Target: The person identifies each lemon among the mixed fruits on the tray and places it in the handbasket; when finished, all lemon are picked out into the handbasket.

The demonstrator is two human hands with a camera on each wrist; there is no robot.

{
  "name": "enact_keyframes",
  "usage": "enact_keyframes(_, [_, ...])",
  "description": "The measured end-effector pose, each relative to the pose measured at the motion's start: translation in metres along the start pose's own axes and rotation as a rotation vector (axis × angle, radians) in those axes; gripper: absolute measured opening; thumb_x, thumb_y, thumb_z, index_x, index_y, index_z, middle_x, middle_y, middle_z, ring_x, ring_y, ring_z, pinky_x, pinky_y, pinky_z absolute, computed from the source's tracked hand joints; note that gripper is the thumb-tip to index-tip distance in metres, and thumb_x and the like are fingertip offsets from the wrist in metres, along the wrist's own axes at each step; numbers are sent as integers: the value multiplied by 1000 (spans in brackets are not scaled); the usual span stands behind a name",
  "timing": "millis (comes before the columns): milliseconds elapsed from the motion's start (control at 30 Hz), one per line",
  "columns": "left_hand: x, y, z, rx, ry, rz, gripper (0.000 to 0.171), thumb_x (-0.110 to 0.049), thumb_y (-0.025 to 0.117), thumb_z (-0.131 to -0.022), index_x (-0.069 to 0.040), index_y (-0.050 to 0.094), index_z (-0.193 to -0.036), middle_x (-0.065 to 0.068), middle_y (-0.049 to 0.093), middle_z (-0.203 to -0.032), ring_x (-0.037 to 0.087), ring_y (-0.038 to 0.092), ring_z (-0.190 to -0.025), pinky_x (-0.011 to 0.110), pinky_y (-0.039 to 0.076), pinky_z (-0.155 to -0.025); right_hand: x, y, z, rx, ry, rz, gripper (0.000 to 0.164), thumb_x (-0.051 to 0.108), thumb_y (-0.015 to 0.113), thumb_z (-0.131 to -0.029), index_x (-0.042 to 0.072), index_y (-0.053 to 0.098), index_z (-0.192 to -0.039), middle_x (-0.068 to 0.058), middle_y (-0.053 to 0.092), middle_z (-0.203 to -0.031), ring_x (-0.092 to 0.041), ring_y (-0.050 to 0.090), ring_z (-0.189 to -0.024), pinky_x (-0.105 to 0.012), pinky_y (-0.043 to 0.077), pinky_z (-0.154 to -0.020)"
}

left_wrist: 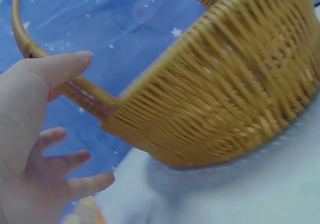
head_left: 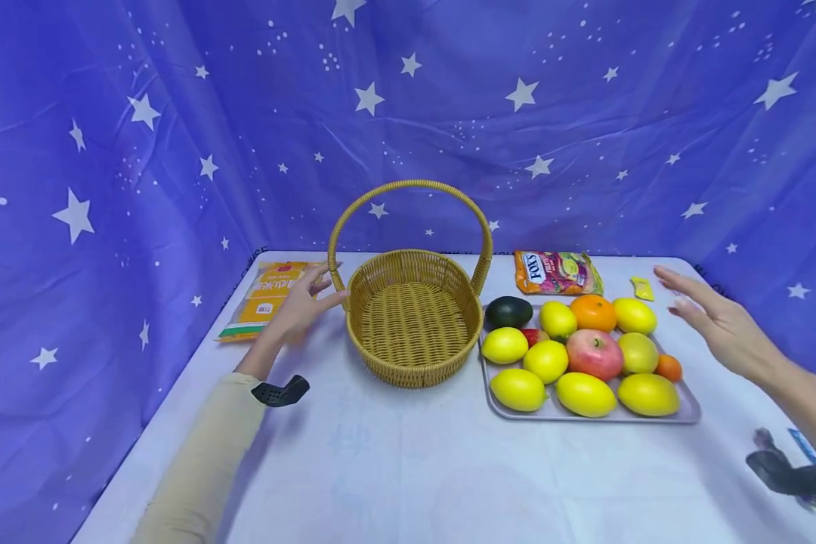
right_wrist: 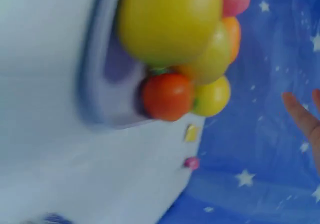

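Observation:
A wicker basket [head_left: 415,370] with a tall arched handle stands mid-table, and only its woven floor shows inside. At the left foot of the handle, my left hand [head_left: 302,306] has its thumb in front and index finger behind, pinching it. The other fingers [left_wrist: 82,186] spread loosely below the handle. My right hand [head_left: 727,325] hangs in the air right of the fruit tray [head_left: 690,412], fingers extended and holding nothing. On that tray lie several lemons [head_left: 585,394], a pink apple [head_left: 595,353], an orange [head_left: 593,311], a dark green avocado [head_left: 508,311] and a small red-orange fruit [right_wrist: 167,97].
An orange-and-yellow food bag [head_left: 261,306] lies behind my left hand. Beyond the tray sit a FOX'S candy bag [head_left: 557,273] and a small yellow wrapped candy [head_left: 642,289]. A blue star-patterned curtain [head_left: 449,121] hangs close behind the white table [head_left: 408,468].

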State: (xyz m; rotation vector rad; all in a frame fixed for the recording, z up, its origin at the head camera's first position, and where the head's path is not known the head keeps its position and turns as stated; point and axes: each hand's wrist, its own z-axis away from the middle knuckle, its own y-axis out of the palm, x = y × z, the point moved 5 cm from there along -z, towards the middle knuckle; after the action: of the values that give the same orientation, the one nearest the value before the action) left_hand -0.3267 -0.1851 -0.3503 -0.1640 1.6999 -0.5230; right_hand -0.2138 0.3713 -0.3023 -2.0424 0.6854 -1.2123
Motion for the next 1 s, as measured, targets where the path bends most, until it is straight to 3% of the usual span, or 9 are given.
enact_keyframes(100, [12, 14, 3, 40, -22, 138, 63, -21, 65, -95, -9, 35, -149, 13, 16, -158, 39, 27, -139, 56, 36, -103, -27, -3, 23, -65, 103, -134, 49, 14, 31, -107, 21, 25, -155, 20, 37, -141, 17, 38, -111, -3, 42, -75])
enact_keyframes(167, [18, 23, 3, 56, -36, 206, 62, -17, 64, -96, -8, 34, -149, 15, 16, -158, 39, 31, -137, 55, 41, -99, -44, -3, 36, -79, 139, -279, 47, 15, 26, -108, 19, 24, -155, 17, 41, -138, 14, 43, -111, -9, 49, -70])
enact_keyframes(267, [25, 31, 2, 60, -57, 277, 61, -15, 63, -96, -6, 34, -149, 18, 20, -156, 38, 37, -134, 49, 48, -94, -67, -2, 53, -30, 150, -608, 46, 16, 19, -109, 24, 30, -153, 18, 50, -129, 7, 53, -107, -20, 55, -68])
enact_keyframes(367, [30, 37, 1, 52, -75, 318, 59, -16, 62, -96, -6, 35, -148, 19, 26, -154, 38, 40, -132, 41, 53, -88, -83, 3, 64, 104, 174, -980, 49, 20, 12, -108, 26, 44, -146, 10, 60, -125, -5, 60, -107, -32, 58, -73])
enact_keyframes(500, [34, 44, -2, 47, -83, 368, 57, -17, 60, -98, -5, 35, -147, 20, 29, -151, 42, 43, -127, 40, 55, -83, -91, 14, 72, 322, 264, -1260, 59, 28, 4, -107, 26, 52, -139, 4, 61, -128, -15, 60, -112, -43, 55, -84])
enact_keyframes(600, [36, 47, -3, 41, -85, 409, 56, -16, 58, -99, -4, 34, -148, 21, 28, -150, 46, 44, -125, 46, 54, -84, -92, 20, 75, 377, 361, -1239, 57, 28, 7, -107, 27, 56, -135, 8, 60, -127, -14, 60, -112, -44, 53, -86])
enact_keyframes(767, [38, 49, -4, 28, -92, 435, 55, -17, 56, -99, -3, 33, -147, 19, 27, -152, 46, 42, -125, 48, 53, -85, -95, 29, 79, 325, 527, -918, 39, 22, 25, -109, 37, 59, -122, 16, 59, -116, -4, 60, -102, -39, 56, -81])
enact_keyframes(933, [40, 48, -4, 22, -95, 437, 56, -19, 57, -99, -4, 34, -147, 18, 26, -153, 44, 42, -126, 46, 54, -84, -85, 44, 80, 396, 522, -816, 36, 13, 35, -107, 30, 54, -132, 24, 47, -128, 3, 55, -108, -40, 54, -86])
enact_keyframes(1000, [40, 48, -4, 22, -98, 437, 56, -19, 57, -99, -5, 34, -147, 17, 26, -153, 43, 42, -126, 46, 54, -84, -80, 48, 80, 416, 502, -780, 38, 9, 39, -105, 23, 50, -139, 10, 32, -149, 7, 52, -110, -39, 53, -87])
